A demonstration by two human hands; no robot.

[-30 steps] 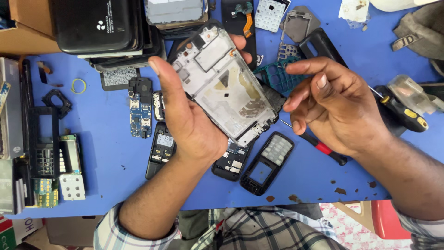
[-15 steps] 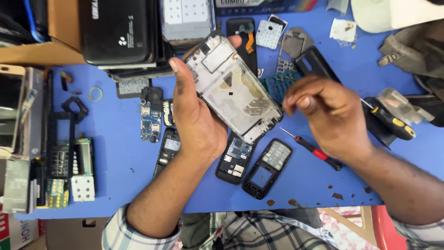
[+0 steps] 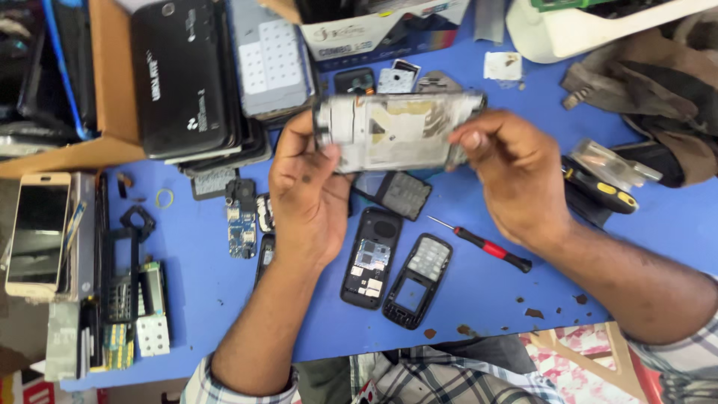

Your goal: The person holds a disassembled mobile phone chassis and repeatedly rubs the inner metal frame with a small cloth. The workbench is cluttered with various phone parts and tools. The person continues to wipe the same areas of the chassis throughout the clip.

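Observation:
A grey metal phone frame [image 3: 396, 131], stripped of its cover, is held level above the blue table [image 3: 202, 284]. My left hand [image 3: 307, 194] grips its left end and my right hand [image 3: 512, 176] grips its right end. Beneath them on the table lie a black keypad panel [image 3: 400, 193], an open black phone back [image 3: 372, 258] and a black phone front housing [image 3: 417, 280]. A small red-handled screwdriver [image 3: 482, 245] lies below my right hand, untouched.
A stack of black tablets and a grey panel [image 3: 198, 78] sits top left beside a cardboard box [image 3: 112, 82]. A gold phone [image 3: 37, 232] and circuit boards [image 3: 243, 224] lie left. A yellow-black tool [image 3: 598, 191] and cloth [image 3: 651, 82] are on the right.
The phone frame has turned from a slant in my left hand to level. My right hand has moved onto its right end, so both hands hold it. The camera view shifted downward.

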